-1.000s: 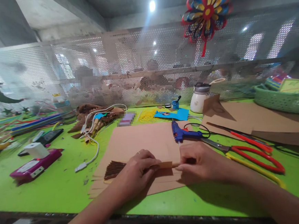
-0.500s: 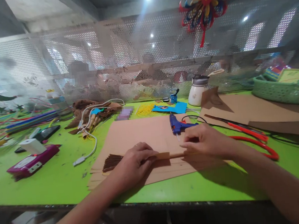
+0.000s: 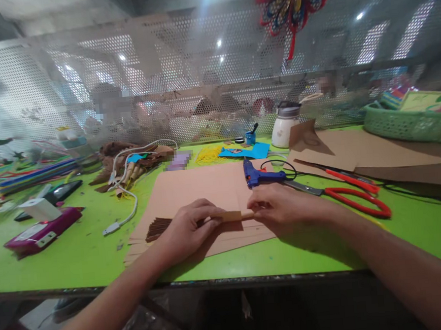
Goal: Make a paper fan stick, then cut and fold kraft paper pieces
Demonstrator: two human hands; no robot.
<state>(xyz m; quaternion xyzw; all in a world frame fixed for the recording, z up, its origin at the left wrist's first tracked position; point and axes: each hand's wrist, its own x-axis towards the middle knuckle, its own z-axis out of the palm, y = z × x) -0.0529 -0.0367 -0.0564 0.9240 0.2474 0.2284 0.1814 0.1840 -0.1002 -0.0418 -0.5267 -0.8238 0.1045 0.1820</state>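
Observation:
A stack of light-brown paper sheets [image 3: 199,182] lies in front of me. Over it my left hand [image 3: 189,226] is closed round a small broom-like piece, whose fringed dark-brown paper end [image 3: 157,229] sticks out to the left. A brown paper strip [image 3: 230,216] wraps its thin handle to the right of my fingers. My right hand [image 3: 279,203] pinches the thin handle [image 3: 248,215] just past the strip. Beyond the right hand rests a blue glue gun [image 3: 261,176], its nozzle end pointing away. Red-handled scissors [image 3: 357,202] lie to the right, beside that wrist.
On the left are a purple power strip [image 3: 44,230] with a white plug and a white USB cable [image 3: 132,212]. Behind stand a small blue pot [image 3: 250,137], a white bottle [image 3: 284,129] and blue paper [image 3: 259,150]. A green basket [image 3: 412,124] is at far right.
My right hand has slid left along the handle, closer to the paper strip, and its fingers have closed on it. The left hand keeps its hold. The whole view has shifted slightly.

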